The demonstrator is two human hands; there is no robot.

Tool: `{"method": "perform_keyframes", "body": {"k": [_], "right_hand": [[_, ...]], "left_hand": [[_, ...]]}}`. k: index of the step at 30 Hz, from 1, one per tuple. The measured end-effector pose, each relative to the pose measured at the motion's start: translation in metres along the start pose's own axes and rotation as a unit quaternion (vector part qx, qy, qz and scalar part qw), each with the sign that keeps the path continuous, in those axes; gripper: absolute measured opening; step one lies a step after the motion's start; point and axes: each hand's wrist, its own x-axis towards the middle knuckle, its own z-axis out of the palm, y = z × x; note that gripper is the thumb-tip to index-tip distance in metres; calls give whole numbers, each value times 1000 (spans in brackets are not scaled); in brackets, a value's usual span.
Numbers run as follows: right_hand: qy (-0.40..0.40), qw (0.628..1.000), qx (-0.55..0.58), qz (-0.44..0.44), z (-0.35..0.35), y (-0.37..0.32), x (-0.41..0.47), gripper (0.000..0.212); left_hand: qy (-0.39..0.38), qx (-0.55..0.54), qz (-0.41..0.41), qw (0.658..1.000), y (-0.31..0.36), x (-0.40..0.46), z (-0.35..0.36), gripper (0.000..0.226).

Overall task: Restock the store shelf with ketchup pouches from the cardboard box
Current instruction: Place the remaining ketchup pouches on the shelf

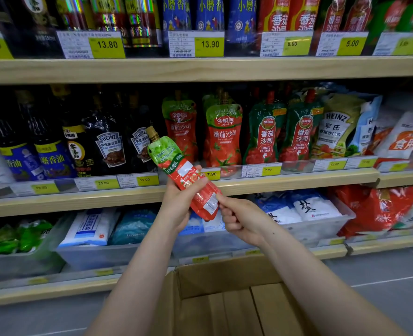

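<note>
A ketchup pouch (182,173), green on top and red below with a gold cap, is held tilted in front of the middle shelf (297,179), its back label facing me. My left hand (180,200) grips its middle from the left. My right hand (239,218) pinches its bottom right corner. Two matching pouches (222,139) stand upright on the middle shelf just behind. The cardboard box (227,309) sits open on the floor below my arms; the part I see holds no pouches.
Darker-green ketchup pouches (283,134) and Heinz pouches (334,127) stand right of the matching ones; dark sauce bottles (108,146) stand left. Price tags line the shelf edges. Clear bins of white bags (304,209) fill the lower shelf. Grey floor (382,275) lies at the right.
</note>
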Motion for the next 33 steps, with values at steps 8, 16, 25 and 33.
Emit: {"method": "perform_keyframes", "body": {"k": [8,16,25,33], "right_hand": [[-54,987,153,5,-6,-4,5,32],[-26,991,-130,-32,-1,2,-1,32],[-80,997,13,-13,-6,6,5,21],[-39,998,-42,6,-4,9,8,22]], "left_hand": [[-7,26,-66,997,5,1,-7,30],[11,37,-46,998,2,0,-17,30],[-18,72,-52,996,4,0,-20,43],[-37,105,-44,993,2,-3,-29,35]]}}
